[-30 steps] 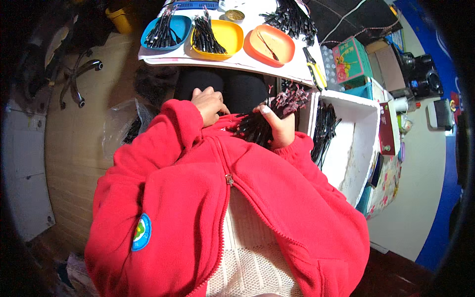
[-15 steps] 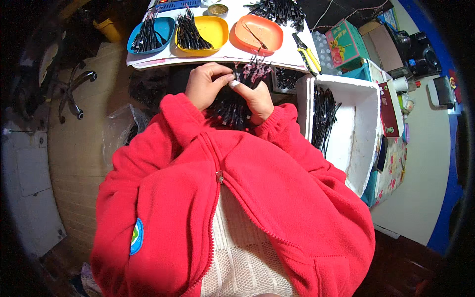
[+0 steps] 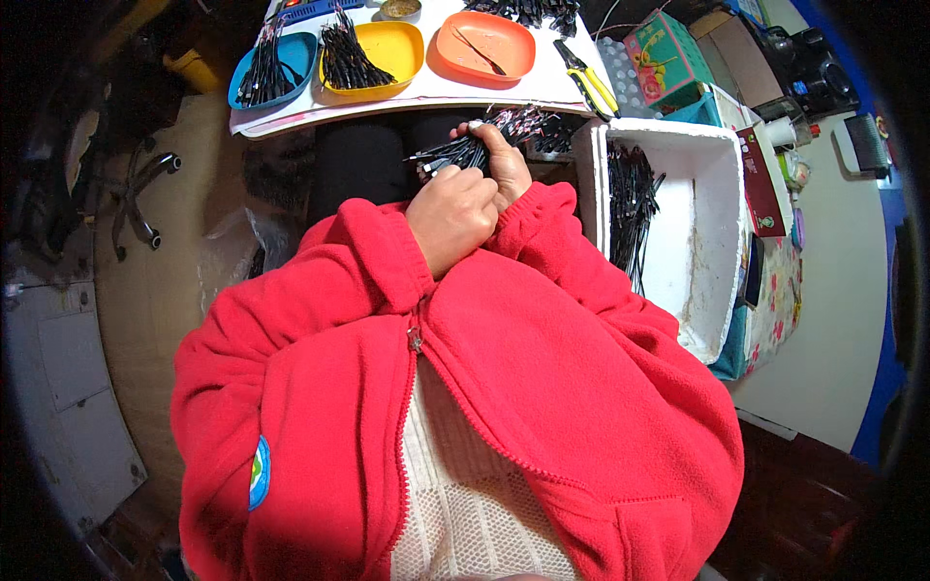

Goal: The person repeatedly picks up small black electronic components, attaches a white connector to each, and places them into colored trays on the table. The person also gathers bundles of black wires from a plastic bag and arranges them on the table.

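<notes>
A bundle of thin black cables [image 3: 465, 152] lies crosswise over my lap, below the table's front edge. Pale metallic ends point left, and thin pinkish bare wire ends fan out to the right. My right hand [image 3: 506, 167] wraps round the bundle, its thumb on top. Pressed close below it is my left hand [image 3: 451, 215], fingers curled into a fist with the knuckles up. Whatever lies inside that fist is hidden.
Along the white table [image 3: 436, 95] stand a blue tray [image 3: 308, 81] and a yellow tray [image 3: 411, 60] with black cables, an orange tray [image 3: 523, 60] holding one cable, and yellow-handled pliers [image 3: 593, 89]. A white foam box [image 3: 712, 223] with more cables stands at right.
The bundle has turned from hanging downward to lying sideways in my right hand. My left hand has come down from the wire ends and closed beside my right. The view has shifted slightly.
</notes>
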`<state>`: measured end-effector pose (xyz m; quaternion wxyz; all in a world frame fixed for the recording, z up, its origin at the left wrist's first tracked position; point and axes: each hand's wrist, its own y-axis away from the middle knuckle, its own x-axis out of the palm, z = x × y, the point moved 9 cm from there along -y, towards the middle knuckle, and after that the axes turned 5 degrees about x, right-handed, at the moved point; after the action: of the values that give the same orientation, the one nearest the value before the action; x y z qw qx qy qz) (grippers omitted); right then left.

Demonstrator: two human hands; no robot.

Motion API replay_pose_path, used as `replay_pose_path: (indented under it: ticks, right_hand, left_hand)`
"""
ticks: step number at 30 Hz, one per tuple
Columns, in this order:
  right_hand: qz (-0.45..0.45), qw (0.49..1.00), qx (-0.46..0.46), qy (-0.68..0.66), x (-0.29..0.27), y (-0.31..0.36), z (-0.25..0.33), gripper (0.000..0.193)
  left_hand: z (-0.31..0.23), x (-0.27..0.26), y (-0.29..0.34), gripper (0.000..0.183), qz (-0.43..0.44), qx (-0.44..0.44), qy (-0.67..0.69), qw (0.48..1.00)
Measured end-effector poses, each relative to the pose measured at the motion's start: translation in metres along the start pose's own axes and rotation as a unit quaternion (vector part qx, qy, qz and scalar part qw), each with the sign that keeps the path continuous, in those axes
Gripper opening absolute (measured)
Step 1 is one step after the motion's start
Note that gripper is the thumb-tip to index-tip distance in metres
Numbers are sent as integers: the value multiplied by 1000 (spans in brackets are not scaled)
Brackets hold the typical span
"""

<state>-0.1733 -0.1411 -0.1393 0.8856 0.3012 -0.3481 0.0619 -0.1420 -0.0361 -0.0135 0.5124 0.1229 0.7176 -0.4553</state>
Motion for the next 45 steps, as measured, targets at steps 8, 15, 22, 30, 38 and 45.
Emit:
replay_pose_path:
  ticks: [8,15,22,30,38,45]
  right_hand:
    - [41,998,16,-42,1,3,4,18]
    - [199,942,-99,251,66,44,7,24]
    - [120,964,-70,228,55,36,9,14]
    - [81,961,-180,195,81,56,50,17]
    - [113,937,-303,130,105,69,47,11]
    - [128,753,-566,311,139,110,50,16]
  left_hand:
    - [90,-50,43,9,-186,-298,342,872]
    - [131,-11,57,11,-163,-406,404,803]
    - [136,11,69,17,-241,-421,522,702]
    - [120,50,86,42,-299,-478,778,277]
    - [109,55,82,52,-323,-479,769,273]
    - [104,45,40,49,-352,-244,892,145]
